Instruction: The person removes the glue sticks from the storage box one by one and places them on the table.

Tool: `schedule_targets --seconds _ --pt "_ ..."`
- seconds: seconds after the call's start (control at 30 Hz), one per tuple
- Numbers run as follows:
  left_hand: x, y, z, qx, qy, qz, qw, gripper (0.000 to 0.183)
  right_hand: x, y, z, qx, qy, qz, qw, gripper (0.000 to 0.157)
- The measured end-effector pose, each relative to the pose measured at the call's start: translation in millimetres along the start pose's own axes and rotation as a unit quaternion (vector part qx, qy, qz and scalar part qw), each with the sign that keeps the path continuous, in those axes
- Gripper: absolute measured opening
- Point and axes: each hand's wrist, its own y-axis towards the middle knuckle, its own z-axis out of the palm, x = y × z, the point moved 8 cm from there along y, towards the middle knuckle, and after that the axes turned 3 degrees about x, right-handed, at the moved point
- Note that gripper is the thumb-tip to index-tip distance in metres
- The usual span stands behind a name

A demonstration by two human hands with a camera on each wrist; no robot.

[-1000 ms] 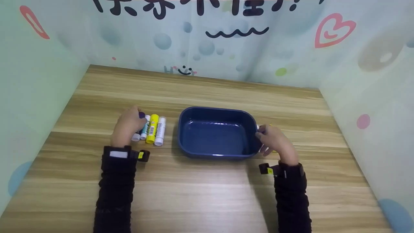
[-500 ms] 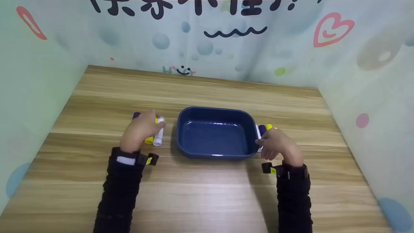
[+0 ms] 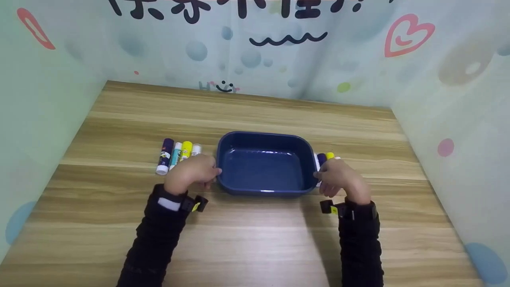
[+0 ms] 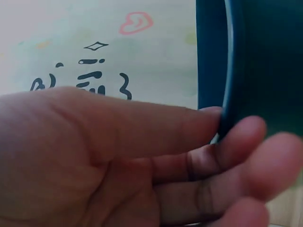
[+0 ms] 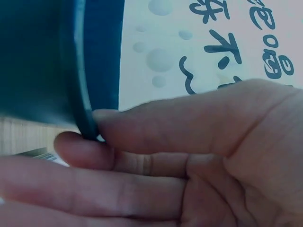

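Observation:
A dark blue rectangular dish (image 3: 267,169) with rounded corners sits on the wooden table with nothing inside. At its left end, my left hand (image 3: 194,171) pinches the rim between thumb and forefinger; the left wrist view shows the dish edge (image 4: 229,61) meeting the thumb tip. My right hand (image 3: 343,180) pinches the opposite end, and in the right wrist view the rim (image 5: 78,71) lies between thumb and forefinger. Beside the left hand lie glue sticks: purple (image 3: 166,153), teal and white (image 3: 176,154), yellow (image 3: 186,149) and white (image 3: 197,150), some partly hidden by the hand.
More sticks, including a purple one (image 3: 322,158) and a yellow one (image 3: 330,155), lie right of the dish, partly covered by the right hand. A printed curtain (image 3: 255,59) stands behind the wooden table (image 3: 255,247) and along both sides.
My left hand has moved right from over the glue sticks to the dish's left rim, uncovering the purple and teal ones. The right hand stays at the right rim.

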Motion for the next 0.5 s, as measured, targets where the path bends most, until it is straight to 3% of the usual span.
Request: schedule_targets --seconds 0.23,0.5 --pt "3.6 4.3 3.9 0.021 -0.007 -0.01 0.9997 0.04 0.7 3.6 2.9 0.002 0.0 0.003 1.0 0.032" --pt "9.4 14.4 -1.8 -0.002 -0.03 0.006 0.9995 0.042 2.0 13.3 3.2 -0.027 0.051 -0.024 0.998 0.024"
